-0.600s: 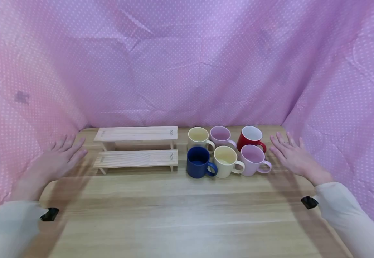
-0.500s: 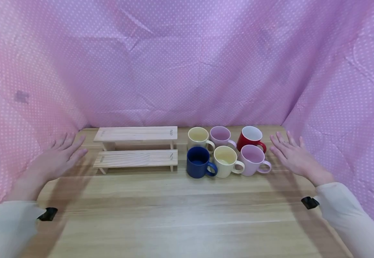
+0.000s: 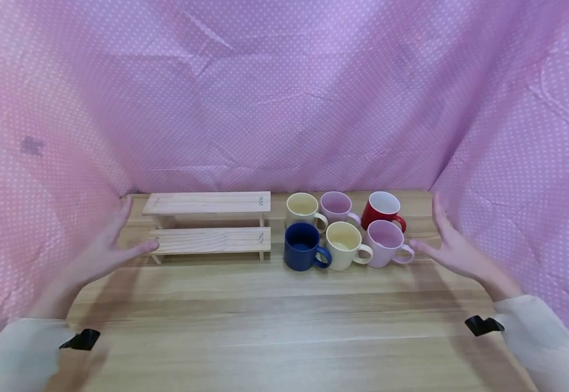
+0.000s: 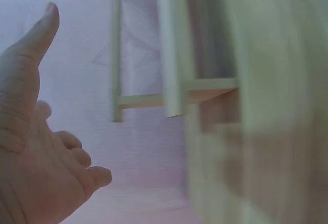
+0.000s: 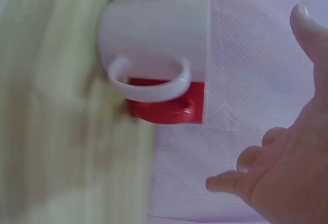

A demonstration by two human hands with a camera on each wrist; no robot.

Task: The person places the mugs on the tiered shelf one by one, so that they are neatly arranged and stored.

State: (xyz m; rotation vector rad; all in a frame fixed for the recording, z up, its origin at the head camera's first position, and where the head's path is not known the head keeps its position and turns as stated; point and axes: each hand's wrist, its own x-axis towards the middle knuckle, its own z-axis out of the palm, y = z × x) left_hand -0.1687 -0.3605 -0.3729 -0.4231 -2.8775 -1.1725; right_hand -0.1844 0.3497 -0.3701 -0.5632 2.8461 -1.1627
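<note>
My left hand is held at the left with thumb and fingers spread, holding nothing. Its thumb overlaps the left end of the lower wooden shelf in the head view. The taller wooden shelf stands behind that one. On the right, my right hand is spread too, its thumb close by the handle of the front pink mug. A red mug with a white inside is behind it. Left of these are a blue mug, two cream mugs and another pink mug.
The wooden table carries the shelves and mugs along its back part. A pink dotted cloth hangs behind and along both sides, close to my hands. Every mug stands upright with its handle toward the right.
Both hands have turned from palms down to thumbs up, palms facing inward. Thumbs now stand apart from the fingers. Mugs and shelves have stayed in place.
</note>
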